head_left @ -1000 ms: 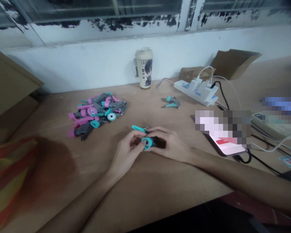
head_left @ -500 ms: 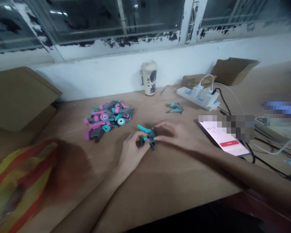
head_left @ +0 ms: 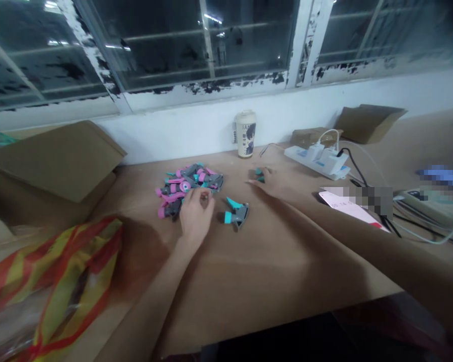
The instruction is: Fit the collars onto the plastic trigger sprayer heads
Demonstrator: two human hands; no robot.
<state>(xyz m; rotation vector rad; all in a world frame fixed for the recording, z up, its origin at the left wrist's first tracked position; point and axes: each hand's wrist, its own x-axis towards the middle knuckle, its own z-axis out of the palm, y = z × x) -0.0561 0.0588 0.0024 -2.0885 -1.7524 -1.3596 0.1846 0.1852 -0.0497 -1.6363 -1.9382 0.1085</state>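
A teal and grey clip [head_left: 236, 213] lies on the wooden table [head_left: 272, 271] between my hands, and neither hand touches it. My left hand [head_left: 195, 213] sits at the near edge of a pile of pink, teal and grey clip parts [head_left: 186, 187]. Its fingers are curled on a small piece I cannot make out. My right hand [head_left: 269, 182] reaches farther back and rests over a small teal and grey part [head_left: 259, 173]. Those fingers are blurred, so their grip is unclear.
A lidded paper cup [head_left: 245, 133] stands by the wall. To the right are a white power strip [head_left: 319, 160] with chargers and cables, a phone [head_left: 353, 211] and cardboard pieces [head_left: 368, 122]. At the left lie a cardboard box [head_left: 56, 163] and a red-yellow striped bag [head_left: 49, 281].
Both hands let go of the teal and grey clip, which now lies on the table. My left hand moved to the pile. My right hand reached back to the small teal part. The view tilted up.
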